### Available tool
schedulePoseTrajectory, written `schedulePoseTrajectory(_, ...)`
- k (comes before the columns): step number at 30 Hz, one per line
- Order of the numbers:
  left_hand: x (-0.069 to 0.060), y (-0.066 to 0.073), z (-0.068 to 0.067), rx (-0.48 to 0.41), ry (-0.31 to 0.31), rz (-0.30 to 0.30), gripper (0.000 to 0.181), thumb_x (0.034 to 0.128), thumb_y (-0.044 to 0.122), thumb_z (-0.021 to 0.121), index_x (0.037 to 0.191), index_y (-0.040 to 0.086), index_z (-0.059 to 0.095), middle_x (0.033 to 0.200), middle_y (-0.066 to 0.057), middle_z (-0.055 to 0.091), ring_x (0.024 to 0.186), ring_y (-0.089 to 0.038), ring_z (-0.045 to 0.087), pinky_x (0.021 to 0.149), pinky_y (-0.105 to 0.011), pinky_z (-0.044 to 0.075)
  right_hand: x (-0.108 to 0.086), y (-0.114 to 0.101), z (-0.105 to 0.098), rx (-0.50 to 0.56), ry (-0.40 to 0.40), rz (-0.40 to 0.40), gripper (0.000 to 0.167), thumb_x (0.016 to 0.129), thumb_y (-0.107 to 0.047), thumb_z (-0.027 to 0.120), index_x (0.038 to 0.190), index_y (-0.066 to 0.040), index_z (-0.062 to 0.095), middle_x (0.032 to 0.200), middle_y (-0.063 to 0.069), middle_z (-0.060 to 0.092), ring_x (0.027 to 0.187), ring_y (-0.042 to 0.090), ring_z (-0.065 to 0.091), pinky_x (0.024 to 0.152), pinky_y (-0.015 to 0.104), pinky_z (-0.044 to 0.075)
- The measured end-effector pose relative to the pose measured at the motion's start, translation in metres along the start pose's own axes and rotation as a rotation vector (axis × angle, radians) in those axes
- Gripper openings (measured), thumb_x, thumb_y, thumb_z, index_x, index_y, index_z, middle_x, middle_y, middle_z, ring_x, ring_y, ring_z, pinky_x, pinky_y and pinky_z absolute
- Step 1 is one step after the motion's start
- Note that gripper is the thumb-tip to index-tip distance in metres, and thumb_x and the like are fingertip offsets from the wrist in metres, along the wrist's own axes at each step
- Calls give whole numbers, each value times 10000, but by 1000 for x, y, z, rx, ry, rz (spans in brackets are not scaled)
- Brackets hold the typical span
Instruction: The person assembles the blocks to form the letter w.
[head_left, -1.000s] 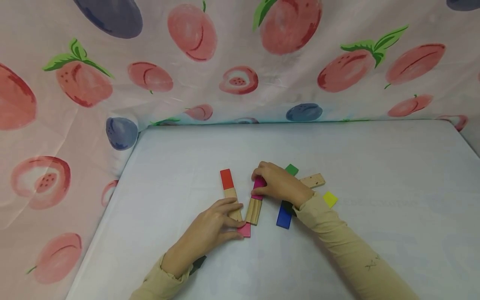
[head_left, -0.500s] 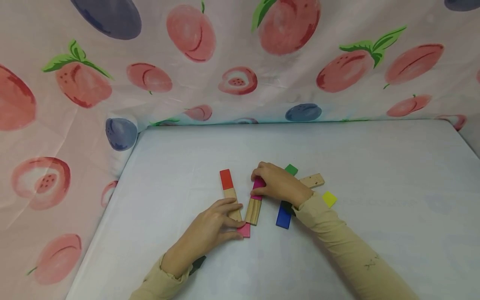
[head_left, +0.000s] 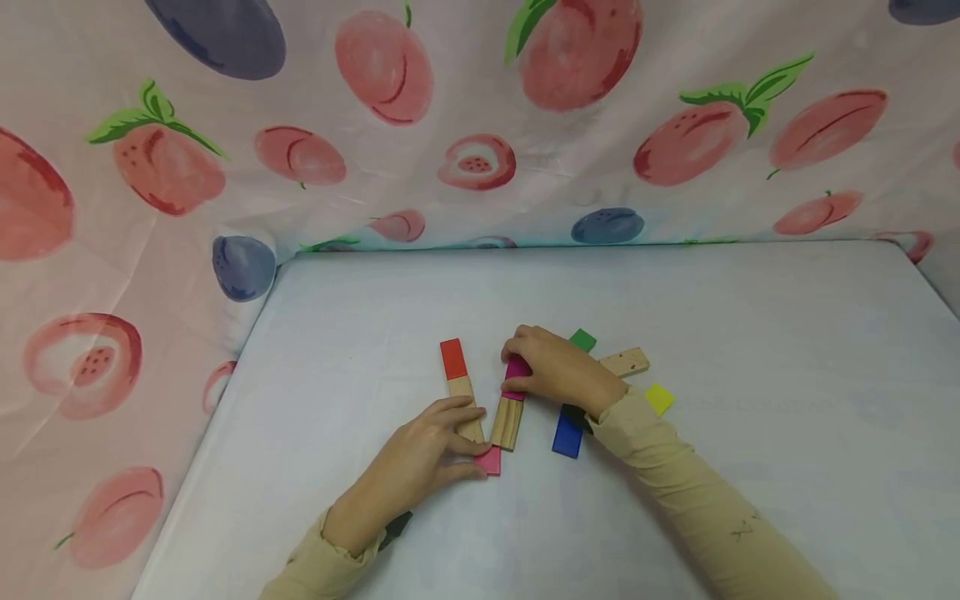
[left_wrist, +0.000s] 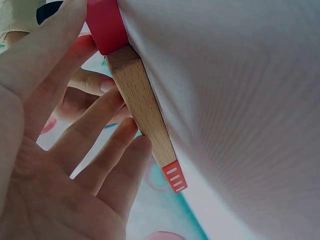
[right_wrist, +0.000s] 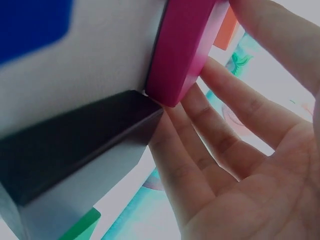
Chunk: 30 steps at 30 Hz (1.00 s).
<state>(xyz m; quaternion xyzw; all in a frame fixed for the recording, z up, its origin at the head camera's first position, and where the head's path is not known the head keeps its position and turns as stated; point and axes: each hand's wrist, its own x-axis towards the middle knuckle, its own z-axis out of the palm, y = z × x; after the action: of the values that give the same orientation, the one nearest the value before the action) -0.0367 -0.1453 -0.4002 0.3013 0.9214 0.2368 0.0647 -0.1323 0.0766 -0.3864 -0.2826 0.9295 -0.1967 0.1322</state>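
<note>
My left hand (head_left: 408, 454) pinches a pink block (head_left: 489, 461) between thumb and forefinger. Its other fingers lie along a plain wooden block (left_wrist: 137, 92), which meets the pink one at its end. A red block (head_left: 453, 358) continues that row at the far end. With fingertips and thumb, my right hand (head_left: 564, 367) holds a magenta block (right_wrist: 180, 55), partly covered in the head view. This block touches the far end of a striped wooden block (head_left: 507, 423), whose near end meets the pink block. Together the two rows form a V on the table.
Right of the V lie a blue block (head_left: 567, 433), a green block (head_left: 582, 339), a speckled wooden block (head_left: 626, 362) and a yellow piece (head_left: 660, 399). Beside my right fingertips is a dark-topped piece (right_wrist: 75, 145). A fruit-patterned cloth (head_left: 480, 100) hangs behind the white table (head_left: 787, 350).
</note>
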Motion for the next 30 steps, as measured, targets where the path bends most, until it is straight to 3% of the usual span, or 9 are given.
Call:
schedulePoseTrajectory(14,0,0,0,8,2,-5,296,777,353,838,1039,221,805,1356,8,625,1373,-183,460,1058,-378,479,-7,7,-7,24,83,-66,365,901,-266,749,1175,-33,688,1161,91,625,1087,236,577,961,394,521)
schedulePoseTrajectory(30,0,1,1,-5,-10,-26,321,774,356,839,1061,219,798,1364,12,618,1379,-186,448,1047,-380,489,-20,28,-31,-2,90,27,334,907,-191,738,1196,-36,677,1233,123,603,1172,271,547,1017,431,506)
